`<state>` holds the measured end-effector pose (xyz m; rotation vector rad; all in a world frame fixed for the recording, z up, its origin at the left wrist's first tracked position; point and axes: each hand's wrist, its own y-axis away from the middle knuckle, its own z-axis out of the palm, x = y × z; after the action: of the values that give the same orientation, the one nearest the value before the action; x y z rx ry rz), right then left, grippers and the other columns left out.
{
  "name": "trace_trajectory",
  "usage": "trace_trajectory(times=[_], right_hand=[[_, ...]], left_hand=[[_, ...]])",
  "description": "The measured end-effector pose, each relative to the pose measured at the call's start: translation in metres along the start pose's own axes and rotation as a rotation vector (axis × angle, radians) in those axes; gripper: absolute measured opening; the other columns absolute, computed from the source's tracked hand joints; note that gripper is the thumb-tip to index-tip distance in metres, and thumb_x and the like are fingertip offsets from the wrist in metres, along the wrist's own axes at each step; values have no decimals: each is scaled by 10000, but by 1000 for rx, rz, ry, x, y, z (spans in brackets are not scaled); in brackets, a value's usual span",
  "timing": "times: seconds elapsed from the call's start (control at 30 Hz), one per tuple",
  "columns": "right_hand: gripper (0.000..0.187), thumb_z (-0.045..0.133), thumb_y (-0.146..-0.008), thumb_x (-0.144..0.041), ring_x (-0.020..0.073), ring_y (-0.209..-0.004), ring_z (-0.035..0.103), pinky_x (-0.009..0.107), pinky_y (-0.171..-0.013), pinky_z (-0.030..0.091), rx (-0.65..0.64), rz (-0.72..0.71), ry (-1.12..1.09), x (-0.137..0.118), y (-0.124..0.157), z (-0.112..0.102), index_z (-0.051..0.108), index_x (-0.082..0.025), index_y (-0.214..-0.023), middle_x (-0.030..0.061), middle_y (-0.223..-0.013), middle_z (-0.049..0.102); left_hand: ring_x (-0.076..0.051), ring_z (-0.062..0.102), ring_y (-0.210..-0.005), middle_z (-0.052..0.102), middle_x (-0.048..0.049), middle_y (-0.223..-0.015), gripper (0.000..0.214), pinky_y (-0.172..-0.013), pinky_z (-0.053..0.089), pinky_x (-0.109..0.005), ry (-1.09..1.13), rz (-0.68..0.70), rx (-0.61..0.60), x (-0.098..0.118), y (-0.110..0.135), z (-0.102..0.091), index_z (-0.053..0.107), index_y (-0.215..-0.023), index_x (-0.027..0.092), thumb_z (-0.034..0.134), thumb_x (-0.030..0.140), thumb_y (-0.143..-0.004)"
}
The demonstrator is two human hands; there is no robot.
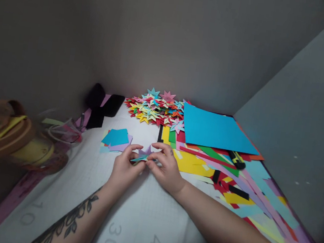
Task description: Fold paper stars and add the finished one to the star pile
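Between my two hands is a small folded paper star (144, 153), lilac at the top and light blue-green below. My left hand (128, 165) pinches its left side between thumb and forefinger. On the other side, my right hand (167, 168) grips the star's right edge with its fingertips, which hide part of it. Just beyond my left hand lies a small stack of cut paper squares (116, 137), blue on top with lilac and pale pieces showing beneath.
Finished paper stars (154, 110) are heaped at the back wall. Blue sheets (218, 129) lie right of them, with a utility knife (237, 160) and paper scraps (236, 190) nearby. Black phone-like objects (112, 105) rest back left; a flower pot (30, 145) stands left. A numbered white mat (80, 190) covers the table.
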<state>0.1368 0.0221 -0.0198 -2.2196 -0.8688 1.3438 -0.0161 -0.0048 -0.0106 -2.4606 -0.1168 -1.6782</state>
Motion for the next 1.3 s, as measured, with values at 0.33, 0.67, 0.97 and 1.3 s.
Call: trace_trajectory(times=[0.33, 0.67, 0.97, 1.3], right_hand=[[92, 535, -811, -147, 217, -1049, 522, 379, -866, 452, -65, 105, -151, -2, -2, 1, 590, -204, -765, 88, -1094, 512], [152, 568, -729, -138, 119, -672, 508, 239, -619, 421, 39, 428, -454, 4, 0, 8, 536, -219, -853, -31, -738, 500], [449, 611, -738, -177, 141, -808, 573, 274, -715, 459, 22, 476, -571, 8, 0, 12, 432, -244, -1145, 5, -890, 569], [260, 563, -779, -161, 143, -757, 568, 275, -674, 474, 145, 397, -473, 8, 0, 9, 483, -236, -1014, 10, -852, 566]], left_hand=[[-115, 571, -577, 627, 42, -662, 376, -551, 418, -203, -17, 24, -74, 4, 4, 0, 563, -1050, 205, 635, 227, -682], [-112, 567, -552, 611, 35, -663, 460, -516, 415, -203, 91, -54, -160, 6, 1, 2, 537, -1086, 186, 684, 272, -658], [-101, 563, -524, 642, 20, -684, 525, -537, 462, -214, 343, -205, -45, 8, -7, -2, 491, -1077, 184, 746, 313, -636], [-110, 597, -618, 663, -8, -831, 435, -534, 446, -193, 223, -162, -75, 7, -6, -2, 550, -1035, 181, 724, 289, -651]])
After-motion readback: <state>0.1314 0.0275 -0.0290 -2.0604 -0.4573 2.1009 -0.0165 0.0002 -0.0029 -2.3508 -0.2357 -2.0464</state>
